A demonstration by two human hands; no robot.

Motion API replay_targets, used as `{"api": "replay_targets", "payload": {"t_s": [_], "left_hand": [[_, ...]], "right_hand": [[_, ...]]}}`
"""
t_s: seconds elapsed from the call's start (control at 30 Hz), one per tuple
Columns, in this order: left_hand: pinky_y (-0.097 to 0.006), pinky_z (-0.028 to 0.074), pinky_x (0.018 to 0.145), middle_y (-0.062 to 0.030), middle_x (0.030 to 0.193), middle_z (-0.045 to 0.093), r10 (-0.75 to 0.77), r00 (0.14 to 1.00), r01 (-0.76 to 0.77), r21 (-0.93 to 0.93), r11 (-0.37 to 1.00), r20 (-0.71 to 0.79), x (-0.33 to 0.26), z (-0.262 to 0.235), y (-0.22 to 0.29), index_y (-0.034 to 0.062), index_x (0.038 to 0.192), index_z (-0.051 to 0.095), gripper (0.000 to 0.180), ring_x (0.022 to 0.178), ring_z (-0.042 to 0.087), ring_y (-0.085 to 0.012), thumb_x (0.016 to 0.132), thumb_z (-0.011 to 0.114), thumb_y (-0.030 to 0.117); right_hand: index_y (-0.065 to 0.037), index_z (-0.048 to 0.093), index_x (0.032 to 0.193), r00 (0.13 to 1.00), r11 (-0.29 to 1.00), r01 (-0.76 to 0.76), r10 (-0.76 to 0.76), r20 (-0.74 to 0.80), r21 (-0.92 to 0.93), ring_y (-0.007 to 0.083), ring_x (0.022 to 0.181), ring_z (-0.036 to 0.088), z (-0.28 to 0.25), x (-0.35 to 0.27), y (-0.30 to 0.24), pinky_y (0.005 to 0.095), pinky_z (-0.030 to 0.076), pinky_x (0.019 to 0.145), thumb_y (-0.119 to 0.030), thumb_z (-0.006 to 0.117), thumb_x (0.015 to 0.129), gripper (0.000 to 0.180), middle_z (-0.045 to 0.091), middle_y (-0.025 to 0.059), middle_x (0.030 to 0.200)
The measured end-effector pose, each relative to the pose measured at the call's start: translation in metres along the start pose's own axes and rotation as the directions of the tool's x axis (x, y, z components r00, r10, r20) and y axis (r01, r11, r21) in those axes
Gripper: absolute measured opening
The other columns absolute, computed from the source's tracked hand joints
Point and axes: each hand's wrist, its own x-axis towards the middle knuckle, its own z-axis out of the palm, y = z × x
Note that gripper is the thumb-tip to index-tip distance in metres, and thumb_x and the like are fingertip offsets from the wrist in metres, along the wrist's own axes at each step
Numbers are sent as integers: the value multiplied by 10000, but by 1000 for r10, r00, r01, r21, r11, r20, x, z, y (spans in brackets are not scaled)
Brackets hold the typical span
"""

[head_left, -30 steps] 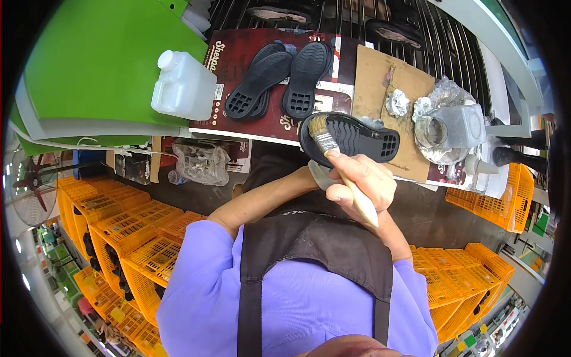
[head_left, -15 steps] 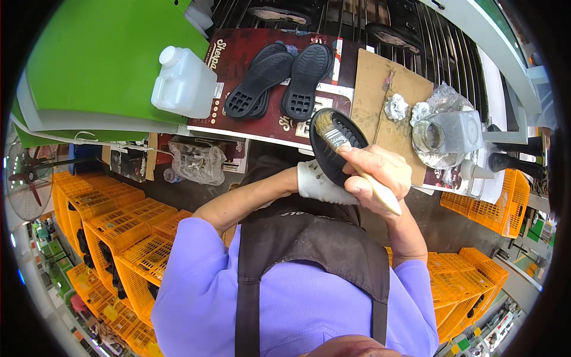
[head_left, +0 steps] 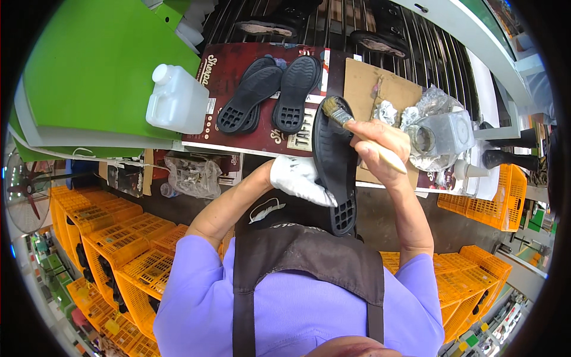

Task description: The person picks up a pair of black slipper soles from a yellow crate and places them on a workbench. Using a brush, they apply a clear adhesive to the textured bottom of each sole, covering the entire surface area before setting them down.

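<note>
The black rubber shoe sole, lying nearly flat a second ago, now stands on edge at the centre of the frame, gripped in the white-gloved left hand. The right hand stays closed on the wooden-handled brush, whose bristles now touch the sole's upper end, so brushing appears to be moving along its rim.

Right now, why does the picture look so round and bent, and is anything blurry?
Head view: the fisheye lens bows the rack bars and crates toward a black rim; light is even and bright; the shoe sole, brush and both hands look sharp; the metal tin shines slightly.
</note>
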Motion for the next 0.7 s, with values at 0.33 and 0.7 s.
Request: {"api": "replay_targets", "payload": {"t_s": [0.33,0.7], "left_hand": [[-297,422,921,-81,1145,567,-69,945,-150,-610,778,-320,-16,17,-24,-34,1297,418,451,1047,522,-136,929,525,203],[-334,472,865,-137,1077,599,-44,930,-300,-819,490,-366,-23,30,-2,-2,1282,434,658,966,597,-203,906,442,538]], "right_hand": [[10,673,930,986,988,-155,154,-62,-9,211,652,647,2,-9,15,278,505,602,-142,678,796,203,680,116,803],[-7,669,940,995,990,-103,101,22,93,219,666,655,5,-13,10,286,511,592,-213,697,797,252,682,120,815]]}}
